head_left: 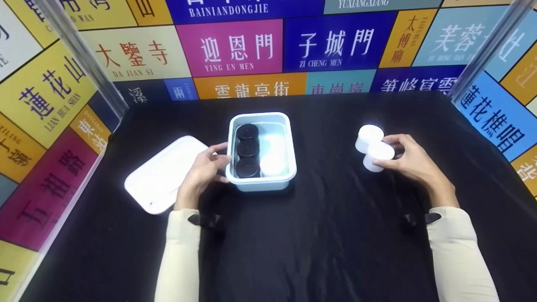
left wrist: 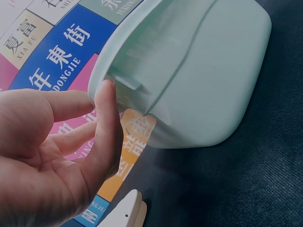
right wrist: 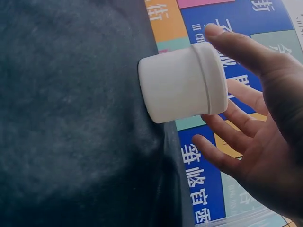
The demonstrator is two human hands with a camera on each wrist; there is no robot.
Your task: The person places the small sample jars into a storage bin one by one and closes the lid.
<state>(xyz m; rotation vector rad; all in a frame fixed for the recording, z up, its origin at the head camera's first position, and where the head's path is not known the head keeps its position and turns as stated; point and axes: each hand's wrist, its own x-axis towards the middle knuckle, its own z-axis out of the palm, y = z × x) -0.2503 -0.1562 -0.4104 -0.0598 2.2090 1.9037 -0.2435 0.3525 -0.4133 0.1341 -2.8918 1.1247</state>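
Note:
A pale green plastic container (head_left: 292,151) stands near the middle of the table. My left hand (head_left: 205,170) pinches its left rim between thumb and fingers, as the left wrist view shows. Inside, several black-lidded jars (head_left: 248,148) line the left side, and a white jar (head_left: 273,162) sits at the front right. Over on the right, my right hand (head_left: 413,161) grips a white lidded jar (head_left: 379,156) around its top, thumb on one side and fingers on the other. That jar (right wrist: 177,85) is upright. Another white jar (head_left: 369,136) stands close behind it.
The container's white lid (head_left: 157,176) lies flat to the left, partly behind my left hand. Black cloth (head_left: 319,235) covers the table. Colourful panels with lettering (head_left: 235,48) rise at the back and both sides, with clear posts at the corners.

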